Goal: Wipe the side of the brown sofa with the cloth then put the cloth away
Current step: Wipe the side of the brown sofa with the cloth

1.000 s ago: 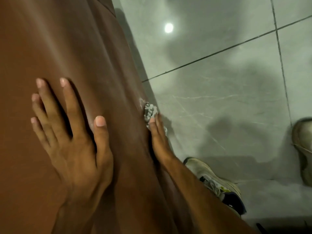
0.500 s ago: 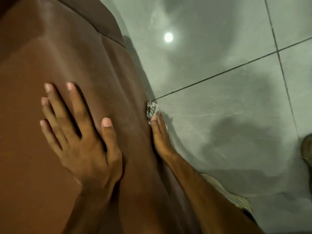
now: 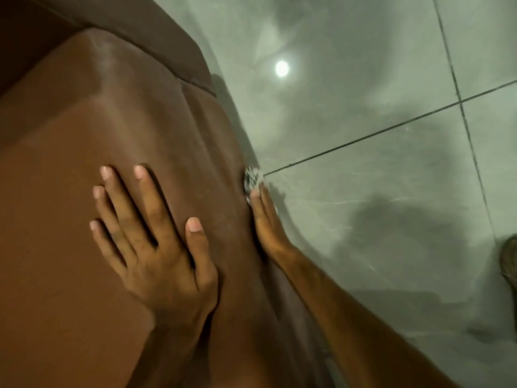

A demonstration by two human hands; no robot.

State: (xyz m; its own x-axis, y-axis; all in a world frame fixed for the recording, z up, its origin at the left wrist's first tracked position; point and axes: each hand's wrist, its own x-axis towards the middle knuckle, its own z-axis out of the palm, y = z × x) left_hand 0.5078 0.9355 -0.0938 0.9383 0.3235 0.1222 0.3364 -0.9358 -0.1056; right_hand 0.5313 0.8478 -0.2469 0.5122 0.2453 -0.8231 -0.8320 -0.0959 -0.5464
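Observation:
The brown sofa fills the left half of the view, seen from above its arm. My left hand lies flat on the sofa's top with fingers spread and holds nothing. My right hand reaches down the sofa's outer side and presses a small grey-white patterned cloth against it. Only a bit of the cloth shows past my fingertips; the rest is hidden under my hand.
Glossy grey floor tiles with dark grout lines lie to the right of the sofa, with a ceiling light reflected in them. A shoe shows at the right edge.
My right hand has slid the cloth farther along the sofa's side, away from me. The view has shifted, so the near shoe has dropped out of sight. My left hand stays flat.

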